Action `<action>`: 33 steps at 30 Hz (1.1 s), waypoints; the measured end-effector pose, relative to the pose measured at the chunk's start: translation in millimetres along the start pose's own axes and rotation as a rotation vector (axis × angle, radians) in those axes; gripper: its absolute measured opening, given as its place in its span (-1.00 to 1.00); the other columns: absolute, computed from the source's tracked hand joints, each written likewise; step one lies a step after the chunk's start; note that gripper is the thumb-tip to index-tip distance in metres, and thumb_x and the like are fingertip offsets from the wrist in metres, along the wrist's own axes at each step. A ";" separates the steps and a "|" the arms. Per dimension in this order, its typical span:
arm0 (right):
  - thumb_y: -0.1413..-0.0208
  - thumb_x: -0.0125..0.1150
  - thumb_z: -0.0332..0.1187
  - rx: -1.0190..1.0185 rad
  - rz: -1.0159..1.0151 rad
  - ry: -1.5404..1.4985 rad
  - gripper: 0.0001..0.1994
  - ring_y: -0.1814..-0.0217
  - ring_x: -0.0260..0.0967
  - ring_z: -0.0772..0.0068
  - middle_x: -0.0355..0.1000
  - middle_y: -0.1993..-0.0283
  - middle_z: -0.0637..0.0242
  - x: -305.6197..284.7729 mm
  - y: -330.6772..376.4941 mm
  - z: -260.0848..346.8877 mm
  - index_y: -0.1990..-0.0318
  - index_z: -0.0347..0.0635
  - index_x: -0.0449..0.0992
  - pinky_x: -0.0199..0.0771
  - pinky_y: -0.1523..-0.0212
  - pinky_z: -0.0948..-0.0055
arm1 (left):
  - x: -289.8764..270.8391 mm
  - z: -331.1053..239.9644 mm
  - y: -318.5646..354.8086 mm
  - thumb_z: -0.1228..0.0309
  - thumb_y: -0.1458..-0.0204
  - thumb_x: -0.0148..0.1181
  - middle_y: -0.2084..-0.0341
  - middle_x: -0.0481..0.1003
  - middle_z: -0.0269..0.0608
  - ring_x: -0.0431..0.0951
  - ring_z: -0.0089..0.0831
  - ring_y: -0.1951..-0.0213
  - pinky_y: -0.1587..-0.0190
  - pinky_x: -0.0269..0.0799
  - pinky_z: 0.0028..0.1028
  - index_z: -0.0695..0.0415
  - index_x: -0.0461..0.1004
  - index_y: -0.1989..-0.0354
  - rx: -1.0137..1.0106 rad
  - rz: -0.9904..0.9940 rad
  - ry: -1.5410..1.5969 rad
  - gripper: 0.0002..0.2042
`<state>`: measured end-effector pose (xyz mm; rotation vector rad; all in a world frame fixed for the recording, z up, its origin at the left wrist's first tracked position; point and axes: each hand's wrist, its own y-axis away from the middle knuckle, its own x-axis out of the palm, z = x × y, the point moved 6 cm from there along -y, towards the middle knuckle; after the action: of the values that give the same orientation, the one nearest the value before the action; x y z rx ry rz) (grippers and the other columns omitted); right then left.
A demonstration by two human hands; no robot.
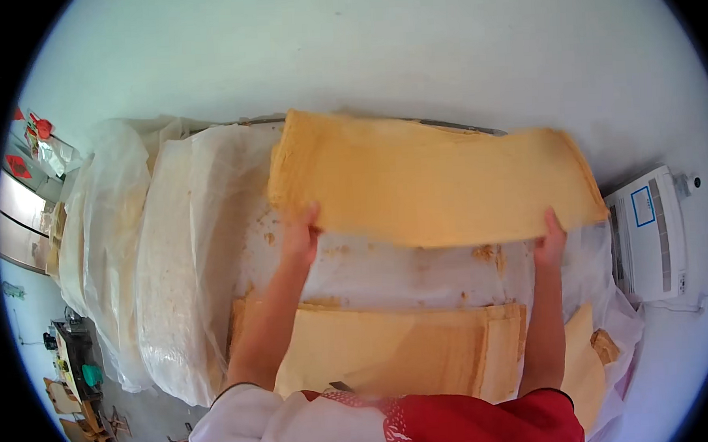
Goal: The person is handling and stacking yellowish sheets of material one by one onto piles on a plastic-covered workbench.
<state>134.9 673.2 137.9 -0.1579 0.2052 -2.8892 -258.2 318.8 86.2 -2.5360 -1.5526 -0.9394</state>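
Observation:
A wide, floppy yellow sheet (439,182) with rough, darker edges lies at the far side of a work surface covered in plastic; its exact material I cannot make out. My left hand (299,231) is closed on its near edge toward the left corner. On the same edge, farther right, my right hand (551,240) grips it with the thumb up. Whether one layer or several are in my grip does not show. Close to my body sits a stack of similar pale yellow sheets (383,346), partly hidden by my shirt and left forearm.
Tall bundles wrapped in clear plastic (178,260) stand along the left. A white appliance (651,236) is at the right by the pale wall (409,45). Another yellow piece (585,361) lies near my right forearm. Stained white plastic (404,278) separates the sheets.

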 end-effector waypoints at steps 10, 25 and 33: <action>-0.02 0.03 -0.43 0.075 -0.345 0.001 -0.60 -0.02 0.24 0.35 0.28 0.00 0.21 -200.1 97.9 31.1 -0.04 -0.34 0.21 0.28 -0.02 0.38 | 81.5 103.8 186.1 0.34 0.04 0.14 0.49 0.39 -0.40 0.37 -0.59 0.42 0.34 0.33 -0.51 0.18 0.40 0.30 -0.391 0.351 -0.298 -0.80; -0.12 -0.13 -0.29 0.029 -0.929 -0.047 -0.64 0.08 0.34 0.29 0.33 0.04 0.15 -410.9 224.5 27.9 0.00 -0.34 0.28 0.43 0.12 0.30 | 185.2 144.1 178.5 0.38 -0.06 -0.05 0.29 0.44 -0.24 0.45 -0.48 0.30 0.23 0.36 -0.51 0.16 0.35 0.12 -0.380 0.678 -0.300 -0.77; 0.00 -0.08 -0.39 0.539 -1.018 0.033 -0.76 0.23 0.35 0.28 0.37 0.20 0.20 -483.3 266.0 -120.6 0.18 -0.27 0.39 0.43 0.31 0.32 | 38.0 141.1 85.0 0.40 -0.01 -0.01 0.31 0.41 -0.25 0.43 -0.50 0.27 0.22 0.37 -0.50 0.15 0.35 0.16 -0.390 0.264 -0.411 -0.78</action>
<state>647.7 551.2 -64.7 -0.1388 -0.9043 -3.7742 -109.0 351.4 13.7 -3.2776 -1.1369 -0.7866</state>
